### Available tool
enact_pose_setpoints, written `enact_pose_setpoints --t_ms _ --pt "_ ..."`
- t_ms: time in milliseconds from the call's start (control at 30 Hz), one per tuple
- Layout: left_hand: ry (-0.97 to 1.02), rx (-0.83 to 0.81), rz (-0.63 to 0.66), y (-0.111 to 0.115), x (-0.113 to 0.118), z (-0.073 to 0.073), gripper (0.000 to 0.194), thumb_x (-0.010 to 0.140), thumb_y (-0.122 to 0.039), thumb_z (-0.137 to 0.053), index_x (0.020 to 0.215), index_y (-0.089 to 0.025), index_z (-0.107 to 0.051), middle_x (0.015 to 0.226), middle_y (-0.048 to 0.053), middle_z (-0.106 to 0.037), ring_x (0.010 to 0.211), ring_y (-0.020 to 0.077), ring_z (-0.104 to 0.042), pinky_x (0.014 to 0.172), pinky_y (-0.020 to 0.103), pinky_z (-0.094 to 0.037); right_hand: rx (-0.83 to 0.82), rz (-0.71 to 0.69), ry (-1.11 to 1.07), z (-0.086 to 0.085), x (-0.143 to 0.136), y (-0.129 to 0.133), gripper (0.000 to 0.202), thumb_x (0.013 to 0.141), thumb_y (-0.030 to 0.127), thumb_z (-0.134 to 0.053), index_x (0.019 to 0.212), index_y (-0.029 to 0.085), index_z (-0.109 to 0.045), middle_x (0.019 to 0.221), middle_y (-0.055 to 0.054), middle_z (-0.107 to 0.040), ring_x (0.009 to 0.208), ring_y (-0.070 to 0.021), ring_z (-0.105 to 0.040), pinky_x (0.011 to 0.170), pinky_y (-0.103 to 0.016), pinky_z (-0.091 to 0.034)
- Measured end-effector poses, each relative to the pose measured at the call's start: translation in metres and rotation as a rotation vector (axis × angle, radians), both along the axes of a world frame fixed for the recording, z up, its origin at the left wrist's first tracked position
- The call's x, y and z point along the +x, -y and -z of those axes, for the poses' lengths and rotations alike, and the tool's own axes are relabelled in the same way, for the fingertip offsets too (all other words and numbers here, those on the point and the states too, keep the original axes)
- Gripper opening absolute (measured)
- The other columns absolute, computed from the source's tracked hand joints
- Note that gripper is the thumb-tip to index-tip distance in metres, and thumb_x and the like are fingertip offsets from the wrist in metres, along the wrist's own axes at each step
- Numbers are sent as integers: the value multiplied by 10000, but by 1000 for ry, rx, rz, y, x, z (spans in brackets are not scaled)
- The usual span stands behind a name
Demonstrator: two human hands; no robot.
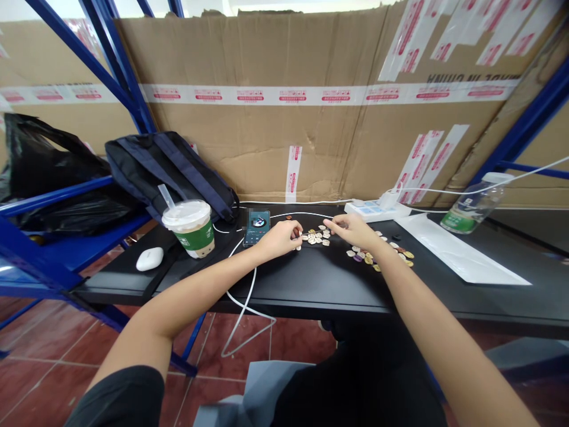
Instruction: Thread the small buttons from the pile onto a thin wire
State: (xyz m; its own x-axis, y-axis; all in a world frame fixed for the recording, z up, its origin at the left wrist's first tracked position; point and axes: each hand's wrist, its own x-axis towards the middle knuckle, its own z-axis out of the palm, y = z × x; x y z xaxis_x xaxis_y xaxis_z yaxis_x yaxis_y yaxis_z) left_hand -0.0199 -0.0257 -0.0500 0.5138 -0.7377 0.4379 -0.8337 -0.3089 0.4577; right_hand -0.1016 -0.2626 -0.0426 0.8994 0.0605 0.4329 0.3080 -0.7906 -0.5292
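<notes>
Fingertips pinched together, my left hand (pixel 284 238) is over the black tabletop, beside a small pile of pale, flat, button-like pieces (pixel 316 238). My right hand (pixel 351 230) is closed in a pinch on the other side of that pile. A thin dark cord (pixel 315 232) seems to stretch between the fingers of both hands, above the pieces. Under and around my right wrist lies a second pile of similar pieces (pixel 368 257) in cream, yellow, purple and brown; my forearm hides part of it.
A lit phone (pixel 256 228), lidded drink cup (pixel 190 230) and white earbud case (pixel 150 259) are on the left, before a dark backpack (pixel 169 169). A white power strip (pixel 377 210), white tray (pixel 457 249) and plastic bottle (pixel 473 204) lie right. Cardboard (pixel 258 142) stands behind; a white cable (pixel 249 302) hangs over the edge.
</notes>
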Motion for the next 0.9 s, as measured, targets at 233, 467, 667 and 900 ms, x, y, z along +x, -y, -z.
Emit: enact_pose_setpoints --t_ms 233,467,667,900 --pt "3 4 -4 0 1 0 119 798 -133 -652 917 -136 -661 775 30 -692 716 148 -655 702 249 -507 118 -39 -7 2 1 -1 445 871 603 -600 738 180 -622 682 -28 -627 626 -150 -537 626 -301 -418" --pt "3 6 5 -1 0 0 122 790 -123 -654 911 -139 -658 784 29 -697 728 152 -663 706 252 -508 148 -73 -27 3 1 -1 452 836 631 -628 796 181 -620 650 -23 -622 578 -142 -525 579 -293 -417" --pt "-6 12 -4 -1 -2 -2 120 800 -126 -640 919 -139 -659 790 32 -697 743 156 -667 721 255 -510 93 -44 -47 2 1 0 504 873 650 -564 756 170 -661 698 -49 -658 627 -159 -553 602 -297 -422" --pt "1 18 4 -1 -2 -3 121 795 -123 -644 914 -141 -656 784 28 -696 738 155 -667 712 252 -508 36 -25 -8 3 2 2 471 871 630 -581 828 178 -707 635 -24 -589 556 -139 -444 546 -306 -355"
